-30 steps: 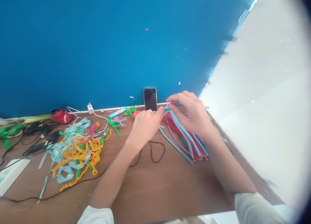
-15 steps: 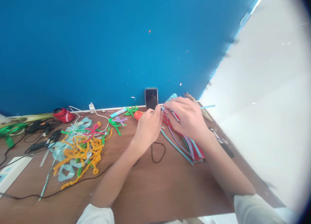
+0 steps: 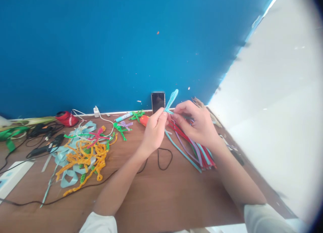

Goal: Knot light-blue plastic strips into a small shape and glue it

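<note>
A light-blue pipe cleaner (image 3: 172, 99), bent into a narrow upright loop, is pinched in my left hand (image 3: 156, 127) between thumb and forefinger. My right hand (image 3: 195, 122) pinches the same pipe cleaner just beside the base of the loop, thumb against forefinger. Below the hands a long light-blue strand (image 3: 185, 153) slants down to the table; whether it joins the loop is hidden. Under my right hand and forearm lies a bundle of red, purple, green and blue pipe cleaners (image 3: 199, 155), partly covered.
A phone (image 3: 158, 102) leans on the blue wall behind my hands. To the left lie orange twisted pipe cleaners (image 3: 88, 155), pale blue ribbon (image 3: 68, 179), small green figures (image 3: 122, 130) and a blue tube (image 3: 123, 117). A black cable (image 3: 101, 183) crosses the table near a white power strip (image 3: 15, 179).
The light-blue loop now stands up clear above my left hand. My right hand has drawn back slightly to the right, and the long end that stuck out past it is out of sight.
</note>
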Available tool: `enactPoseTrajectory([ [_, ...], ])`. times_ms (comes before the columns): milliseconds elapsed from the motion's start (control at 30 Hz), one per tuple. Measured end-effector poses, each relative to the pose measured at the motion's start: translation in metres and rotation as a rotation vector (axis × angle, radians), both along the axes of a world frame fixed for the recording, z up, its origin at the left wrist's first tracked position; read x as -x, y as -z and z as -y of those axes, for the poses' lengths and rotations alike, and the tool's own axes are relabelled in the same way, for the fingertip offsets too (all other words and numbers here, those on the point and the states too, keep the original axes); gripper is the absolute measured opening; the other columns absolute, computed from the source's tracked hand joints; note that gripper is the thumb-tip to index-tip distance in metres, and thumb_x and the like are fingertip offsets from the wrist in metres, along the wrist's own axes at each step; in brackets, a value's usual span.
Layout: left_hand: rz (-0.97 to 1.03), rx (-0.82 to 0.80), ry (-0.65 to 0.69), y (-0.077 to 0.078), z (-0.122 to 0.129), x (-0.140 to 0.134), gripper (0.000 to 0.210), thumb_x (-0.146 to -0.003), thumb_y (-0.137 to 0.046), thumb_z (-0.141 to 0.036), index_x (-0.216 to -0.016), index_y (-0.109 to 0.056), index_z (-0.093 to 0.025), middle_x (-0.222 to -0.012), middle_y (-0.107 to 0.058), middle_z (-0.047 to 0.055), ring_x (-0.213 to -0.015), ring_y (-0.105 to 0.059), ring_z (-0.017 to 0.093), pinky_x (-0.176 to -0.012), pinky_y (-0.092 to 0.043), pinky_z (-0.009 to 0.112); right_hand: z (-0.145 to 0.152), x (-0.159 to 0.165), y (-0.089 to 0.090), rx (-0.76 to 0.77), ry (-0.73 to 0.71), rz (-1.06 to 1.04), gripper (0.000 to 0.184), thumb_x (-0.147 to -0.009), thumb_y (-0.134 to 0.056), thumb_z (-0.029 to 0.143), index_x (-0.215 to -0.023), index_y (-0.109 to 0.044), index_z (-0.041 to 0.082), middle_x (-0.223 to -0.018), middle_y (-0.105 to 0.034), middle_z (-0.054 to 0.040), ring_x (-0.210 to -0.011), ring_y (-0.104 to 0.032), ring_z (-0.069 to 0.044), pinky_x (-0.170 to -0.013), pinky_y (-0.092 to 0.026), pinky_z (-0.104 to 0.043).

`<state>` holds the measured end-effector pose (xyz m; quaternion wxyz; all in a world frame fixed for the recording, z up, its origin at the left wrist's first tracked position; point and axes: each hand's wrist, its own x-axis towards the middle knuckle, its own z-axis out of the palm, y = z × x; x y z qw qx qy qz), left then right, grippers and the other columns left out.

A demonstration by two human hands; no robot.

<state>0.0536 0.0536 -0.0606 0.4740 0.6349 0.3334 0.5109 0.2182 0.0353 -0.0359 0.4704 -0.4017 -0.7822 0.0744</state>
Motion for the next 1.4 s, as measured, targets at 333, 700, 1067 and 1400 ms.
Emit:
enactPoseTrajectory([
  [333, 0.098, 0.127, 0.296, -0.011, 0.003, 0.007, 0.034, -0.089, -0.044, -0.048, -0.071, -0.049, -0.021, -0.054, -0.021, -0.006, -0.049, -0.017, 0.01, -0.05, -0.016, 0.028, -0.004, -0.011, -0.007, 0.303, -0.239, -0.255, 0.011, -0.092, -0.068, 0.029, -0.096, -0.061, 0.02, -0.085, -0.071, -0.0023, -0.077, -0.069, -0.017, -0.072, -0.055, -0.03],
  [700, -0.623, -0.157, 0.636, -0.031, 0.001, 0.03, 0.034, -0.091, -0.04, -0.032, -0.059, -0.034, -0.019, -0.055, -0.034, -0.002, -0.055, -0.029, 0.012, -0.058, -0.027, 0.031, -0.011, -0.033, -0.011, 0.638, -0.468, -0.358, 0.022, -0.085, -0.077, 0.033, -0.092, -0.061, 0.02, -0.071, -0.071, -0.0002, -0.056, -0.061, -0.012, -0.054, -0.047, -0.024],
  [1067, -1.058, -0.4, -0.102, -0.016, -0.005, 0.022, 0.031, -0.098, -0.037, -0.027, -0.07, -0.051, -0.021, -0.058, -0.049, 0.0, -0.051, -0.038, 0.015, -0.057, -0.017, 0.031, 0.009, -0.013, -0.018, 0.27, -0.115, -0.078, 0.012, -0.084, -0.06, 0.008, -0.083, -0.059, 0.02, -0.079, -0.07, -0.0007, -0.073, -0.067, -0.016, -0.066, -0.049, -0.027],
  [1400, -0.534, -0.282, -0.166, -0.012, -0.004, 0.016, 0.035, -0.103, -0.033, -0.033, -0.07, -0.036, -0.021, -0.058, -0.038, -0.004, -0.056, -0.034, 0.012, -0.059, -0.024, 0.03, 0.01, -0.006, -0.016, 0.328, -0.167, -0.248, 0.023, -0.081, -0.062, 0.006, -0.077, -0.046, 0.021, -0.076, -0.066, 0.0002, -0.074, -0.065, -0.015, -0.066, -0.049, -0.026],
])
